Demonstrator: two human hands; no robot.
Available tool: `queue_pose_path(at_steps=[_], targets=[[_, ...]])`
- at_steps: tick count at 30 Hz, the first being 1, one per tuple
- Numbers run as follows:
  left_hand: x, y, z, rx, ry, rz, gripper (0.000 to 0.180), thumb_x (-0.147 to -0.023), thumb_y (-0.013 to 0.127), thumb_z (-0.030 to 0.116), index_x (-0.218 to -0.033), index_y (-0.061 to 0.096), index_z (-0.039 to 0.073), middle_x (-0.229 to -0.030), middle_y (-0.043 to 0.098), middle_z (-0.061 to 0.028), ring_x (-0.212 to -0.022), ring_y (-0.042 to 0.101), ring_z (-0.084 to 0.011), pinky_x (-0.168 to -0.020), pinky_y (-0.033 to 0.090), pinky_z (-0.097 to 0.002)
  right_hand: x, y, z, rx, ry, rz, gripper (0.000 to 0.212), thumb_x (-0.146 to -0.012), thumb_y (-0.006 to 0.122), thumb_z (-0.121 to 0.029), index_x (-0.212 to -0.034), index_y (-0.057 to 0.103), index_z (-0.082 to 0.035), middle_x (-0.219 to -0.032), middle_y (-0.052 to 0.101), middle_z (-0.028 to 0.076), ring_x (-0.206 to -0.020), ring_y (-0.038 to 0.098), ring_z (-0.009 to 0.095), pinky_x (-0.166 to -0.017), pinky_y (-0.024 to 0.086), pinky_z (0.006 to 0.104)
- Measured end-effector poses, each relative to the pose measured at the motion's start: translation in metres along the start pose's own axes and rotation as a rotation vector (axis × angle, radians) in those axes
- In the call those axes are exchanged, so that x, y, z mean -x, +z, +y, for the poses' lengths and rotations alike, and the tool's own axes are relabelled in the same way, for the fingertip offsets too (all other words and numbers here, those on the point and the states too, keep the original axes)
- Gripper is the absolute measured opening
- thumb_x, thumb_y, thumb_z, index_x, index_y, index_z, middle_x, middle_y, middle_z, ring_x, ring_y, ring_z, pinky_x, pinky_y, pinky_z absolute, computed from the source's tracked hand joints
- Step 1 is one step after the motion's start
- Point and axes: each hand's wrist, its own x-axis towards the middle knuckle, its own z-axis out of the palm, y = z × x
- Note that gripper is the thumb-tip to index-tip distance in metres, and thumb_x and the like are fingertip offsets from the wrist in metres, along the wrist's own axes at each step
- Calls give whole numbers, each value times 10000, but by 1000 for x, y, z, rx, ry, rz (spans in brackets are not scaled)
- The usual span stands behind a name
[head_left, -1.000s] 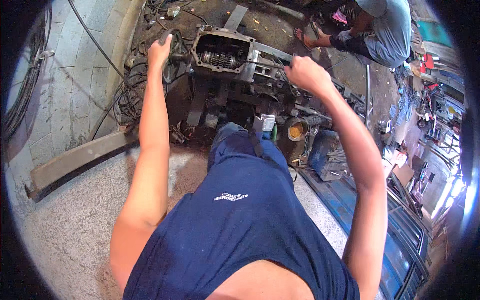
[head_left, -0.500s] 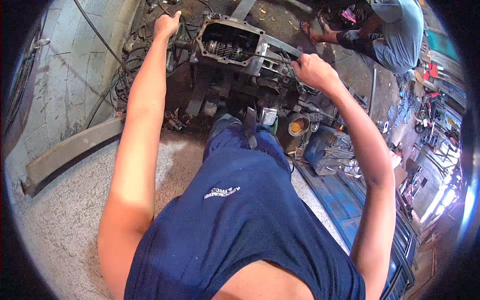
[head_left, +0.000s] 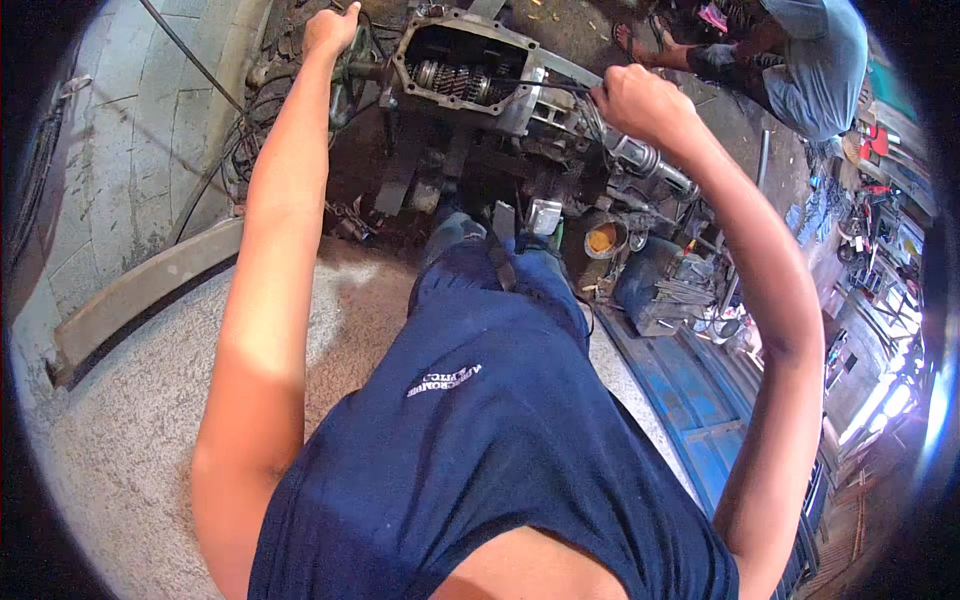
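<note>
An open metal gearbox housing (head_left: 405,82) lies ahead of me, with a row of toothed gears (head_left: 458,80) showing inside its dark cavity. My right hand (head_left: 645,103) is closed round the end of a thin dark rod (head_left: 545,84). The rod reaches left over the housing's edge to the gears; its far tip is hard to make out. Beyond the housing's left end, my left hand (head_left: 328,32) is closed with the thumb sticking out. Whatever its fingers grip is hidden.
A person in a grey shirt (head_left: 815,70) crouches at far right. A shaft-like metal part (head_left: 655,165) lies below my right wrist. Nearer stand a can with yellowish contents (head_left: 602,240) and a blue container (head_left: 640,275). A block wall (head_left: 130,130) rises at left, beside a curved beam (head_left: 150,290).
My right hand has moved slightly away from me and right, and the rod now lies flatter across the housing. The whole view has shifted a little; my left hand keeps its closed pose.
</note>
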Motion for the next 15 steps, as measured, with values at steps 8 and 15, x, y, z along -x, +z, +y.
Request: queue_pose_path(at_steps=[8, 15], targets=[[51, -64, 81, 126, -343, -182, 554, -928, 519, 450, -1069, 566, -83, -1035, 614, -199, -938, 604, -342, -767, 478, -457, -9, 0, 14, 49, -93, -28, 391, -909, 503, -323, -854, 631, 43, -894, 637, 268, -867, 620, 431, -771, 507, 492], [63, -38, 29, 122, -216, -34, 673, -873, 486, 578, -1071, 605, -55, -1054, 605, -253, -977, 595, -345, -837, 460, -453, -7, -1, 8, 75, -111, -50, 329, -884, 497, -258, -854, 652, 31, -859, 647, 265, -799, 643, 431, -728, 532, 497]])
